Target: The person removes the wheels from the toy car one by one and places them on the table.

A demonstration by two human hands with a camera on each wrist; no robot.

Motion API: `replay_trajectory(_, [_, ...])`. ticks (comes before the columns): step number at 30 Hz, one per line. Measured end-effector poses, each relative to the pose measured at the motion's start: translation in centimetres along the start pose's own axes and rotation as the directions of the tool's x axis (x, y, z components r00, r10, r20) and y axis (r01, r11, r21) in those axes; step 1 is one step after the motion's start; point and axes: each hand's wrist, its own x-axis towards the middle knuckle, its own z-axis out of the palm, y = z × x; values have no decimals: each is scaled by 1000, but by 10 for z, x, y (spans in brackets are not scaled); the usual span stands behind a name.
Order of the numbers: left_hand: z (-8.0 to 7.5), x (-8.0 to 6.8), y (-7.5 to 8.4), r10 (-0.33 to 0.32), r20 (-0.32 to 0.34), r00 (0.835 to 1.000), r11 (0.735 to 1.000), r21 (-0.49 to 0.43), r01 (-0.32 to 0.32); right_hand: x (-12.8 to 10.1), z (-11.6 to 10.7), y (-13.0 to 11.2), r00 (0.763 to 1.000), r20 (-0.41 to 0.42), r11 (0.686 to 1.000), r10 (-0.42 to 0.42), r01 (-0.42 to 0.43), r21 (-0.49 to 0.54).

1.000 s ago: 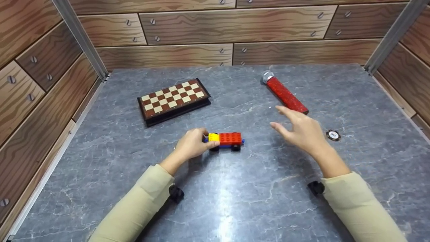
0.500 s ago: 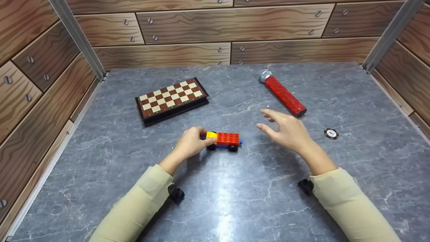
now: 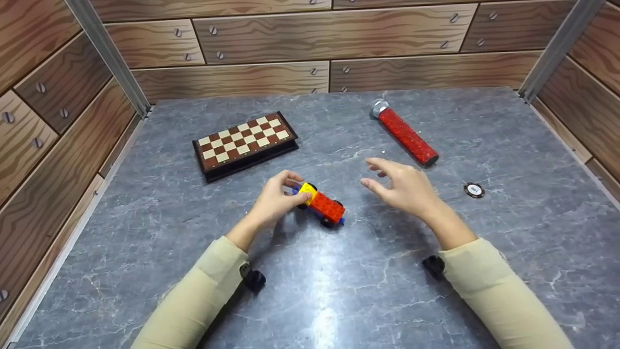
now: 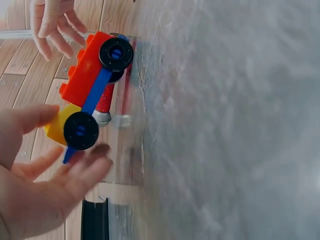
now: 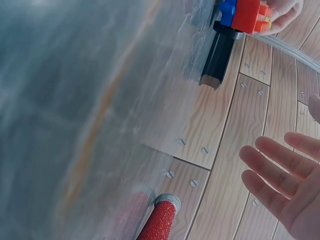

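A toy brick car (image 3: 326, 206) with a red body, yellow cab and blue base on black wheels is in the middle of the grey table. My left hand (image 3: 275, 199) pinches its yellow end between thumb and fingers. Seen from the left wrist, that end of the toy car (image 4: 87, 75) is raised higher than the red end. To the right of the car, my right hand (image 3: 406, 188) hovers with fingers spread and holds nothing. Its palm and fingers show in the right wrist view, apart from everything.
A folded chessboard box (image 3: 246, 144) lies at the back left. Behind my right hand is a red glittery microphone (image 3: 406, 135) with a silver head. A poker chip (image 3: 474, 190) lies to the right. Wood-patterned walls (image 3: 261, 36) enclose the table (image 3: 145, 252).
The toy car has swung round at my left hand, its red end turning toward me. My right hand has moved left, nearer the car. The head view has shifted slightly.
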Motion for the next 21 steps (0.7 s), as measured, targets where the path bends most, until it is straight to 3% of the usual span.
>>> replay_trajectory(7, [0, 3, 9, 17, 9, 1000, 960, -279, -14, 7, -1, -8, 1000, 20, 996, 9, -11, 91])
replay_trajectory(15, [4, 4, 21, 109, -57, 992, 910, -395, -122, 14, 3, -16, 1000, 8, 968, -8, 5, 252])
replay_trajectory(21, [8, 3, 29, 134, -36, 990, 836, -533, -133, 20, 6, -23, 1000, -10, 933, -1, 4, 359])
